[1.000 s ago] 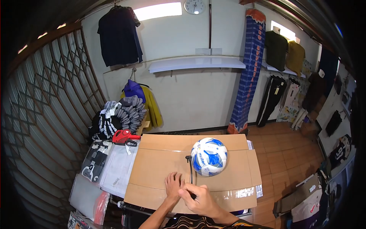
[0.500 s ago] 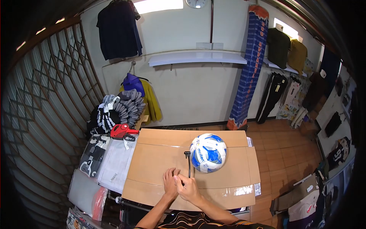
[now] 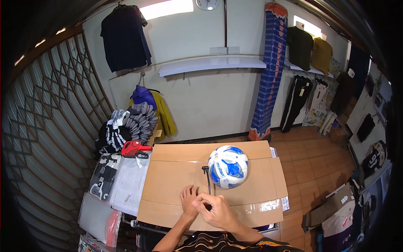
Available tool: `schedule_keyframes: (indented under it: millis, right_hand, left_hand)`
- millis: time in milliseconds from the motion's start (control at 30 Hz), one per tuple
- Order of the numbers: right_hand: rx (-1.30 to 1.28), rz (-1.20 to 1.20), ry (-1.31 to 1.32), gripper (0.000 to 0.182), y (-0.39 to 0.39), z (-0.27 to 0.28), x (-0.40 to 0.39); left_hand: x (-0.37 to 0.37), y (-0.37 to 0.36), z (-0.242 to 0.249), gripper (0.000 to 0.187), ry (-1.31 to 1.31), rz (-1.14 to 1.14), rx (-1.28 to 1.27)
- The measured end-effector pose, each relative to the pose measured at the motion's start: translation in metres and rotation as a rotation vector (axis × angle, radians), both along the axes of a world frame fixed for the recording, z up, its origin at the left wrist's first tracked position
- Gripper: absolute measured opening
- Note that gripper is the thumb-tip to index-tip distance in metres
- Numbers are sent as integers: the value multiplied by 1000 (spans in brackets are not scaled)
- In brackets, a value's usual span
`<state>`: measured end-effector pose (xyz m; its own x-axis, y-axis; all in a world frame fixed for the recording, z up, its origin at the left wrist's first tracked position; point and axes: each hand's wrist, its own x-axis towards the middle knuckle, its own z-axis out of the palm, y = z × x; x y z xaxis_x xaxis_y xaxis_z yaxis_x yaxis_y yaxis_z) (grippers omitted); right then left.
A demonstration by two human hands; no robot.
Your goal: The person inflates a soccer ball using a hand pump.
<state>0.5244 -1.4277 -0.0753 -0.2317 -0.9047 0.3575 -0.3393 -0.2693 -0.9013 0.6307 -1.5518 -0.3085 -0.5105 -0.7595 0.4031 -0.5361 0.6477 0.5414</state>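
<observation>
My left hand (image 3: 189, 203) rests over the cardboard with its fingers stretched out; its thumb is hidden behind the other hand. Pressed against it, my right hand (image 3: 216, 212) is closed in a pinch, and whatever sits between the fingertips is too small to tell. A thin black rod with a T-shaped end (image 3: 205, 169), like a small hand pump, lies just beyond; its near end disappears behind my right fingers. Beside the rod sits a white and blue molten ball (image 3: 228, 166), touched by neither hand. Under everything is a flattened cardboard sheet (image 3: 168, 176).
Left of the cardboard are a red tape-gun-like tool (image 3: 135, 148), bagged clothes (image 3: 105, 176) and a heap of grey and black gloves or socks (image 3: 140, 122). A tall blue column (image 3: 270, 71) stands behind. Tiled floor (image 3: 306, 168) and hanging clothes lie right.
My right hand has turned, its fingers curling into a loop with a dark gap. My left hand stays nearly in place. The view has shifted slightly; ball and rod lie as before.
</observation>
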Motion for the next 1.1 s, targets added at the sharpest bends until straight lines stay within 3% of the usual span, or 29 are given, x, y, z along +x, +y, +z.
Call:
schedule_keyframes:
  millis: [400,600,733,800,900,1100]
  right_hand:
    - [115,-205,42,33,-41,-95,13]
    - [166,-165,101,32,-40,-73,15]
    - [179,-149,39,29,-17,-2,14]
    - [-6,-170,-51,27,-8,18,18]
    - [136,-216,-30,28,-16,9,22]
    - [134,-329,43,29,-40,-52,28]
  left_hand:
    - [-3,-9,-9,53,-90,-31,78]
    - [0,-10,-4,56,-83,-92,31]
    - [-4,-15,-13,55,-76,-104,101]
    - [-4,-12,-9,53,-156,-83,62]
    - [-5,-14,-16,49,-188,-78,62]
    - [-2,-15,-17,43,-150,-114,19]
